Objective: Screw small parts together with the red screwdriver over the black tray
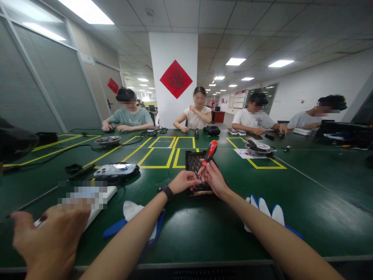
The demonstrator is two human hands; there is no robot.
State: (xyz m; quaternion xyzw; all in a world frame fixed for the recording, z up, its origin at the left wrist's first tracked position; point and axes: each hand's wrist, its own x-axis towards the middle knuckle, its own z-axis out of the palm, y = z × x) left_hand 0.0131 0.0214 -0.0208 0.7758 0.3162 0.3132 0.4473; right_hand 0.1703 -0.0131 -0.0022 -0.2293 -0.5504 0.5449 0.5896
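Note:
A screwdriver (211, 149) with a red and black handle points up and to the right, its shaft running down between my hands. My right hand (215, 179) has its fingers closed around the screwdriver below the handle. My left hand (184, 182), with a dark watch band on its wrist, pinches at the shaft's lower end; whatever small thing is between those fingers is too small to make out. Both hands are over a black tray (190, 156) with dark small contents that I cannot tell apart. The hands hide much of the tray.
Blue and white gloves (132, 210) lie beside my left forearm, others (269, 210) by my right. At lower left another person's hand (52, 229) holds a white device (101, 200). A phone (115, 170), cables and metal bowls (107, 140) lie farther off. Several people sit opposite.

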